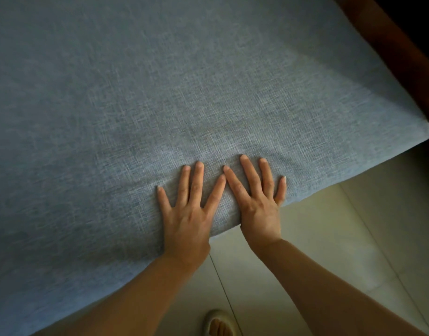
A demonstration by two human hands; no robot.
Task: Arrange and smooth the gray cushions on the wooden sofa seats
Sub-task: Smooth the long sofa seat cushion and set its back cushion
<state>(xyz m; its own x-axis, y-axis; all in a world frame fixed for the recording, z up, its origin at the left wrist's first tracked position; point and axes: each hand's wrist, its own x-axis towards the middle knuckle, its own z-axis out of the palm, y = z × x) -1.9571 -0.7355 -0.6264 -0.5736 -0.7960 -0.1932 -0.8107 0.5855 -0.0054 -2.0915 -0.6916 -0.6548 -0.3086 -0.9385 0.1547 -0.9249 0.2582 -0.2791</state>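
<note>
Gray cushion (184, 93) lay under both flat, spread hands, left (188, 214) and right (259, 202), gripping nothing, mid-smoothing; probably a sweep outward from the near edge came next.

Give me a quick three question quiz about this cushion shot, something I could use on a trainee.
1. True or false: both hands lie flat on the gray cushion.
2. Which hand is nearer the cushion's corner at the wooden frame: left or right?
3. What shows on the tiled floor at the bottom edge?

Key: 1 true. 2 right. 3 a foot in a sandal.
</note>
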